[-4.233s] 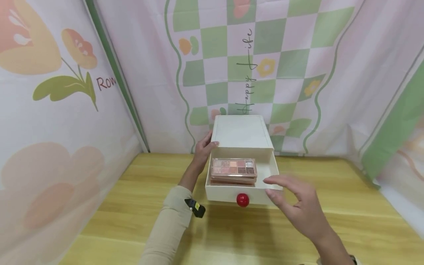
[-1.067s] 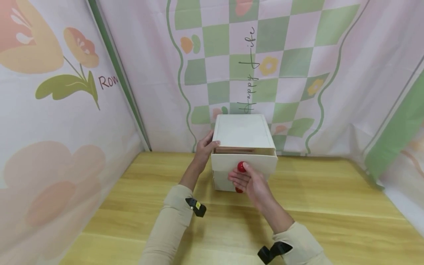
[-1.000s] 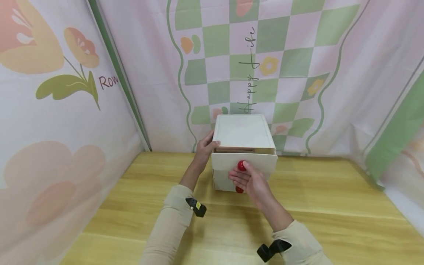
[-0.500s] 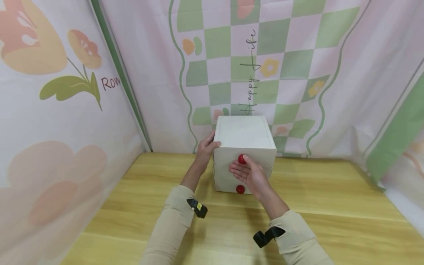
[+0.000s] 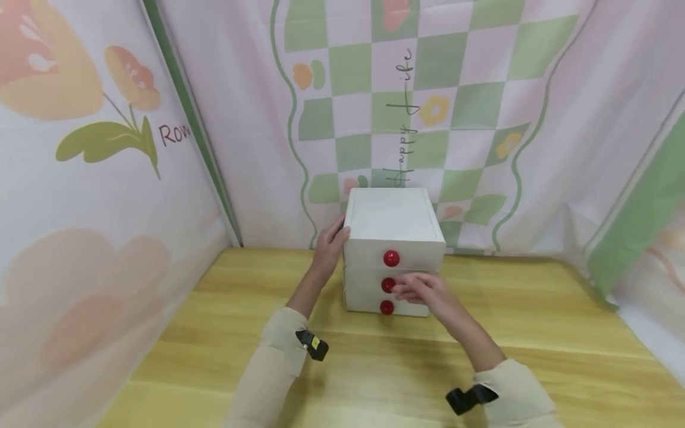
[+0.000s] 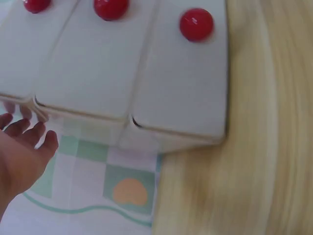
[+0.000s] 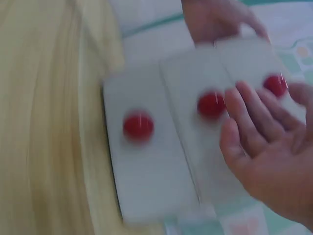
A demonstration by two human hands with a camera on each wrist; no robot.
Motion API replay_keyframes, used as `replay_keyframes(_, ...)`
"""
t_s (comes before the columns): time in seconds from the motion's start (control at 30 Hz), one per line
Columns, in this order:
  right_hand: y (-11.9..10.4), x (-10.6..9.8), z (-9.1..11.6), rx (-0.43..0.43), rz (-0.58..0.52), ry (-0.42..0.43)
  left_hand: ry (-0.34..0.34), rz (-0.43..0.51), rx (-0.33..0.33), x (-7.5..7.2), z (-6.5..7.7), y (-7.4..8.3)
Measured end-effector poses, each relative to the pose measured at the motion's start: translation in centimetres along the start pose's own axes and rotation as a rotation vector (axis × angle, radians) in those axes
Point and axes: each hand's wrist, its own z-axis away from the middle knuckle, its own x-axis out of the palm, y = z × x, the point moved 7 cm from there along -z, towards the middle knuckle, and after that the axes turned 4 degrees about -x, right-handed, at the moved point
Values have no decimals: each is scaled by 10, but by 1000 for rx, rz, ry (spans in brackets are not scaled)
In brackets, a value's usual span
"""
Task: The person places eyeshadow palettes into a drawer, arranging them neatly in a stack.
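Note:
A white three-drawer desktop box [image 5: 393,215] stands on the table with all its drawers pushed in. Each drawer front bears a round red knob: the top knob [image 5: 391,258], the middle knob [image 5: 387,285] and the bottom knob [image 5: 387,307]. My left hand [image 5: 327,246] lies along the box's left side, thumb near the upper front corner; the left wrist view shows its fingers loosely bent right at the side wall. My right hand [image 5: 430,292] is before the middle drawer, fingertips beside the middle knob. In the right wrist view its fingers [image 7: 254,117] are extended and hold nothing.
Beneath the box is a wood-grain table [image 5: 230,368]. A printed curtain [image 5: 348,113] with green checks hangs close behind it, and a flowered cloth [image 5: 107,208] borders the left. Black wrist cameras [image 5: 471,398] sit on both sleeves.
The top drawer, earlier pulled out with makeup palettes inside, has been pushed in by my right hand. That hand has since left the top knob and moved down beside the middle one.

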Motion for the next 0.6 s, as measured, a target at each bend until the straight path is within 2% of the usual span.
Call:
replay_keyframes(0.1, 5, -24, 16, -129, 242, 30, 58, -150, -10, -14, 9, -6)
replay_keyframes(0.17, 11, -43, 22, -207, 463, 101, 97, -319, -11, -25, 11, -13)
replay_keyframes(0.23, 18, -62, 23, -266, 681, 183, 108, -545, -11, -33, 8, -20)
replay_keyframes(0.3, 27, -78, 19, -289, 870, 232, 91, -813, -4, -38, 2, -27)
replay_keyframes(0.37, 39, -92, 11, -268, 1007, 237, 50, -1024, 18, -39, -3, -35)
replay_keyframes(0.43, 53, -104, 2, -205, 1085, 212, 2, -1162, 14, -40, -7, -45)
replay_keyframes(0.5, 65, -113, -6, -150, 1135, 181, -33, -1232, 11, -40, -8, -55)
replay_keyframes(0.6, 75, -123, -12, -108, 1159, 166, -67, -1271, 5, -41, -5, -68)
